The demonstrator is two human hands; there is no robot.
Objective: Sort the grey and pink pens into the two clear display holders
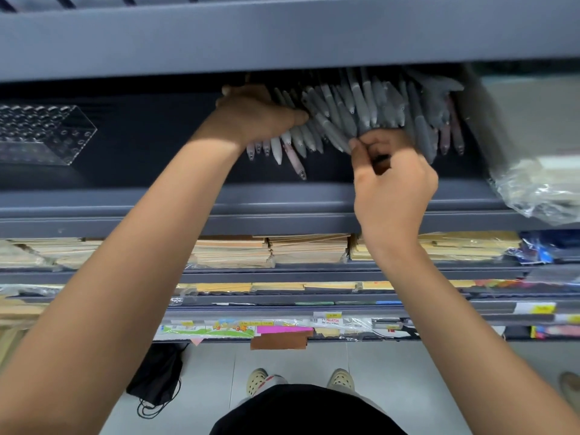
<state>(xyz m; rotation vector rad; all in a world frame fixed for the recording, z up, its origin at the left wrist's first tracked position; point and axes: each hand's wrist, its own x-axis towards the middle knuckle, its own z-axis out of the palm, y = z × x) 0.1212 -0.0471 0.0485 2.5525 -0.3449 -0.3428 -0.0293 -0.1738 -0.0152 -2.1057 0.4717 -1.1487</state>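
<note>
Pens (345, 114), mostly grey with some pink, lie heaped on the dark shelf (282, 202). The right hand (392, 186) pinches a grey pen (332, 131) at the heap's near edge. The left hand (254, 117) lies over the heap's left end; its grip cannot be told. A clear holder (47, 133) stands well apart, leftward.

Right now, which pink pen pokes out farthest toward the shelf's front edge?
The pink pen just below the left hand: its tip reaches past every neighbour; the pink pens at the right sit further back.

Holder (44, 133) left on shelf (157, 171); pen pile (361, 114) right.
</note>
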